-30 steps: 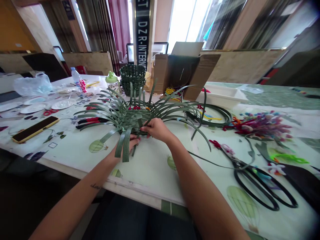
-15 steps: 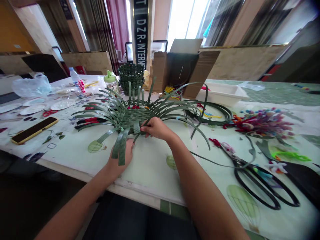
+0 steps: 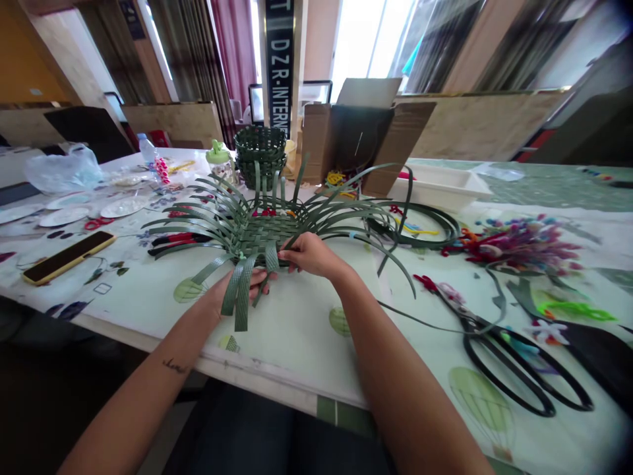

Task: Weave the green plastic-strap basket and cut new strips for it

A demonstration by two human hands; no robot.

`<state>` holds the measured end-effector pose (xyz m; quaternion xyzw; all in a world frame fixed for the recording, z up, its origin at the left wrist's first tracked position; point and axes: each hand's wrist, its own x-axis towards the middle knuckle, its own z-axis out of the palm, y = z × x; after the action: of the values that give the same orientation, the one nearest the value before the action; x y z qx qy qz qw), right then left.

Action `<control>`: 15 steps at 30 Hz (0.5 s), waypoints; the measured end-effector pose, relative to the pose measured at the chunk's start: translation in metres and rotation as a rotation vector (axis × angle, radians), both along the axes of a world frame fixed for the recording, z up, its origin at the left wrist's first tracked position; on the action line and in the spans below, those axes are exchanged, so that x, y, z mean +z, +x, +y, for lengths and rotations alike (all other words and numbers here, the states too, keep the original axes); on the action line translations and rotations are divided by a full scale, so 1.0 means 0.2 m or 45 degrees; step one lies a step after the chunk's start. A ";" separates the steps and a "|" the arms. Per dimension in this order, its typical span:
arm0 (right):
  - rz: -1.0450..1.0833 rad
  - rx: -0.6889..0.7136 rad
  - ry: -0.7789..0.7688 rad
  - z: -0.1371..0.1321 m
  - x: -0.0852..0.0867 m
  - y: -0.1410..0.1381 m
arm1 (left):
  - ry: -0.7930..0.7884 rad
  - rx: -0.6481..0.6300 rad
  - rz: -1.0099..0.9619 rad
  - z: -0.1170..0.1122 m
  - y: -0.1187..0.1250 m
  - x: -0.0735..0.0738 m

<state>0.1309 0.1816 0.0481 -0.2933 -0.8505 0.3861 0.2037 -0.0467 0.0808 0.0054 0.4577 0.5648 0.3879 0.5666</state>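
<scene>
here, the woven mat (image 3: 262,237) lies across the table (image 3: 297,349).

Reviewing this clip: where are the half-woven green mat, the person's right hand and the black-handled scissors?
half-woven green mat (image 3: 262,237): head view, woven centre
right hand (image 3: 314,256): head view, back of the hand
black-handled scissors (image 3: 487,381): head view, handle loop

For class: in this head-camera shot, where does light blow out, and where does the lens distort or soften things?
Head view: the window glares nearly white; the table's front edge bows from wide-angle distortion; the pipe-cleaner flower bunch at right looks soft; the floor under the table sinks into shadow.
</scene>
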 end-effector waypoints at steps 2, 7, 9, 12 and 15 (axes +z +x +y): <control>-0.012 0.001 -0.019 0.01 0.00 0.00 | -0.049 0.006 -0.170 0.00 0.00 0.02; -0.001 0.079 -0.070 0.01 0.00 0.02 | 0.062 0.011 -0.225 -0.04 0.02 0.04; 0.043 0.108 -0.106 0.00 0.00 0.03 | 0.107 0.023 -0.200 -0.06 0.03 0.06; 0.107 0.125 -0.156 -0.02 0.02 0.03 | 0.165 0.073 -0.140 -0.08 0.04 0.11; 0.098 0.142 -0.142 -0.02 0.03 0.03 | 0.323 0.036 0.230 -0.09 0.03 0.15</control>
<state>0.1361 0.1781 0.0534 -0.2414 -0.8343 0.4545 0.1978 -0.0416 0.0618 0.0350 0.5505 0.5664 0.4215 0.4456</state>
